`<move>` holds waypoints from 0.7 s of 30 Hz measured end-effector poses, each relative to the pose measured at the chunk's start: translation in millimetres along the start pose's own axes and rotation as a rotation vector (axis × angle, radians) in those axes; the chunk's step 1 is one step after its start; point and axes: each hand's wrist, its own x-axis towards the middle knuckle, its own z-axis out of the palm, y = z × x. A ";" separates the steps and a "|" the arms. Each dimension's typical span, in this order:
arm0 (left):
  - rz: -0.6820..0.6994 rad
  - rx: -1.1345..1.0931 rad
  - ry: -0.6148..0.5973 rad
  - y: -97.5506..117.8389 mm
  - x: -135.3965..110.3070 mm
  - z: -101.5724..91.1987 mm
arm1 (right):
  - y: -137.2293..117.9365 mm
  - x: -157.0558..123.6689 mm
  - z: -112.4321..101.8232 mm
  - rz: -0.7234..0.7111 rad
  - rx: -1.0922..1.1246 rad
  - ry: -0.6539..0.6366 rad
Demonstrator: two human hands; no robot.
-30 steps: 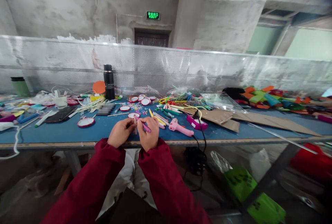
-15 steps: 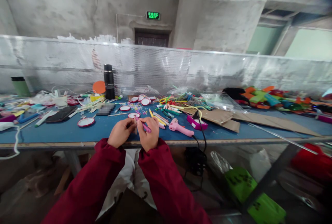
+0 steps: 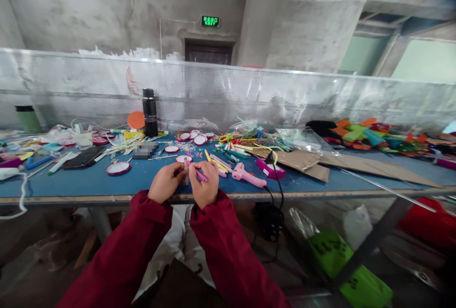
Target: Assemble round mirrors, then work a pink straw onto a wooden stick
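Note:
My right hand (image 3: 205,182) is closed round a purple marker pen (image 3: 201,175), its tip end toward my other hand. Between the fingers of my left hand (image 3: 166,181) is a small flat wooden stick (image 3: 186,173), held upright over the table's front edge. The pen's tip meets or nearly meets the stick; the exact contact is too small to make out. Just beyond my fingers lies a white round lid with a red rim (image 3: 184,158). Yellow and pink markers (image 3: 218,164) lie right of my right hand.
A pink glue gun (image 3: 247,176) and a purple box with a black cable (image 3: 270,168) lie to the right, near cardboard sheets (image 3: 302,163). A black bottle (image 3: 150,113) stands at the back. Leftward are a larger round lid (image 3: 118,168) and a phone (image 3: 84,157).
Almost nothing differs. Both hands keep their place and hold, with only a very slight shift of the right hand and pen.

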 end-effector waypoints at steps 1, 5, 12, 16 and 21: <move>-0.001 0.000 -0.002 0.1 0.0 -0.1 | 0.0 0.0 0.1 0.003 0.000 0.004; -0.006 -0.001 -0.004 0.9 0.4 -0.7 | 0.4 -0.3 0.7 0.003 0.005 -0.003; -0.002 0.000 -0.005 1.0 0.5 -0.9 | 0.5 -0.5 1.0 0.006 0.017 0.009; -0.002 -0.003 -0.006 0.8 -0.5 -0.6 | 0.0 -0.3 0.7 0.018 0.018 0.007; 0.002 -0.009 -0.006 0.5 -0.1 -0.3 | -0.3 0.1 0.6 0.011 0.018 0.015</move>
